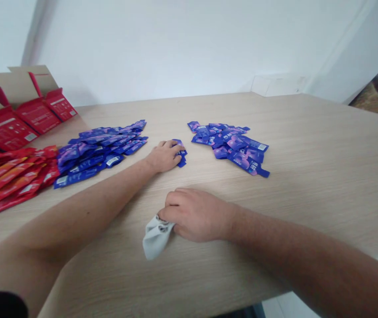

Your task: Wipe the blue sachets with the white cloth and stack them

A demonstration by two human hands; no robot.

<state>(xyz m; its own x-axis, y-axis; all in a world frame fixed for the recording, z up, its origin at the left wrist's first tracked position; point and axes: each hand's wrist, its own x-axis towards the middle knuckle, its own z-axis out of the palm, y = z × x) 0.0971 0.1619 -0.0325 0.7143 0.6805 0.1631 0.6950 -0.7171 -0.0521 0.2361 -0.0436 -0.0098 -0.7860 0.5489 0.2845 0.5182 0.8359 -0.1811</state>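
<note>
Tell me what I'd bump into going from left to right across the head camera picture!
Red packets → pile of blue packets → left hand → second pile of blue packets → brown patterned object

Bright, diffuse light; faint soft shadows on bench (308, 176); wide-angle bowing at frame edges; slight overall softness.
</note>
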